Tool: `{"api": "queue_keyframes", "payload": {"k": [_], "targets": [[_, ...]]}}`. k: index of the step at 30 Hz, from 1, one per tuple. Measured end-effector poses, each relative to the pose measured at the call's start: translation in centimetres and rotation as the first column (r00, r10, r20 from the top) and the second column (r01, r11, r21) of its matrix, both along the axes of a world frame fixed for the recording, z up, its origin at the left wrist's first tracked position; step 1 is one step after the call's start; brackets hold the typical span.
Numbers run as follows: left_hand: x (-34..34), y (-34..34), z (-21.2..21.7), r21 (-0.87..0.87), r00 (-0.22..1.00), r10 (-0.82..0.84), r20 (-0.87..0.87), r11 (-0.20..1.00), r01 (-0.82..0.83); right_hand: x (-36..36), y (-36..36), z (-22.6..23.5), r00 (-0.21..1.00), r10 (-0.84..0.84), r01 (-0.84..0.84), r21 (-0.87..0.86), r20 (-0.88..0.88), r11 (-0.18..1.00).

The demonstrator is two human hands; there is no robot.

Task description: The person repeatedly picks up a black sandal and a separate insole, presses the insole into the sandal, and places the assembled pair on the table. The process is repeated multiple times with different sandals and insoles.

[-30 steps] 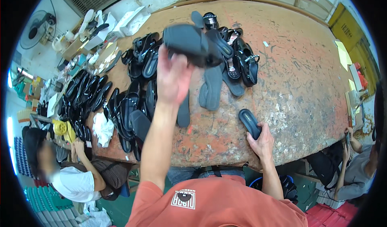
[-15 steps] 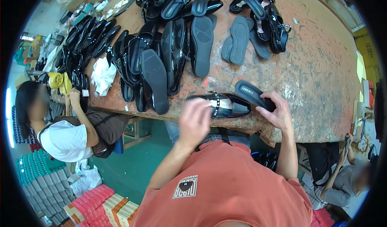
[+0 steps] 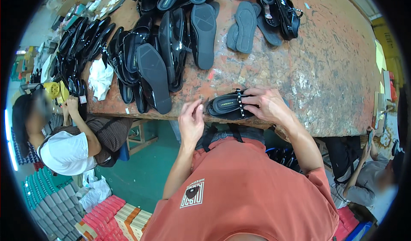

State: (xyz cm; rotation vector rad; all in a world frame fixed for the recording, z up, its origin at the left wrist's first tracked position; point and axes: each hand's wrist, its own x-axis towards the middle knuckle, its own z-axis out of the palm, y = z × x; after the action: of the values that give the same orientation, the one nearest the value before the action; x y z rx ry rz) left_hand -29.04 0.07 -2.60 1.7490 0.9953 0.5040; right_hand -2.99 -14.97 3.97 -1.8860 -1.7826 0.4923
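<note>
A glossy black shoe with a studded strap lies sideways at the table's near edge, heel end to the left. A dark insole with a small printed mark sits inside it. My right hand is closed over the toe end, fingers at the strap; it covers the toe. Just left of the heel end, my left hand has its fingers half curled, with a gap between thumb and forefinger and nothing visible in it.
On the worn table, many black shoes are heaped at the left and back. Loose grey insoles lie beyond my hands. A white crumpled cloth lies left. One person sits at the left, another at the right.
The insole in my right hand has gone into the shoe, and that hand has moved left onto the toe end. My left hand has moved down and left, off the shoe's heel end.
</note>
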Motion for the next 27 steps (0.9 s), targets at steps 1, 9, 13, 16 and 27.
{"api": "queue_keyframes", "payload": {"k": [1, 9, 13, 16, 27], "targets": [[-0.6, -0.3, -0.6, -0.163, 0.999, 0.044, 0.007, 0.986, -0.042, 0.0, 0.2, -0.2, 1.0, 0.017, -0.017, 0.014, 0.007, 1.0], [-0.5, -1.7, -1.1, -0.37, 0.976, 0.122, 0.179, 0.928, -0.048, -0.7, 1.8, 0.1, 0.985, 0.123, -0.111, -0.101, 0.12, 0.989], [-0.2, -1.7, -0.5, -0.348, 0.987, 0.113, 0.116, 0.935, -0.066, -0.6, 1.6, -0.6, 0.981, 0.125, -0.12, -0.042, 0.145, 0.992], [-0.2, -1.6, -0.3, -0.33, 0.991, 0.1, 0.092, 0.942, -0.065, -0.8, 1.6, -0.5, 0.98, 0.122, -0.12, -0.024, 0.155, 0.993], [0.0, -1.6, -0.4, -0.333, 0.993, 0.079, 0.082, 0.942, -0.048, -1.4, 1.5, -1.2, 0.967, 0.116, -0.116, -0.012, 0.226, 0.993]]}}
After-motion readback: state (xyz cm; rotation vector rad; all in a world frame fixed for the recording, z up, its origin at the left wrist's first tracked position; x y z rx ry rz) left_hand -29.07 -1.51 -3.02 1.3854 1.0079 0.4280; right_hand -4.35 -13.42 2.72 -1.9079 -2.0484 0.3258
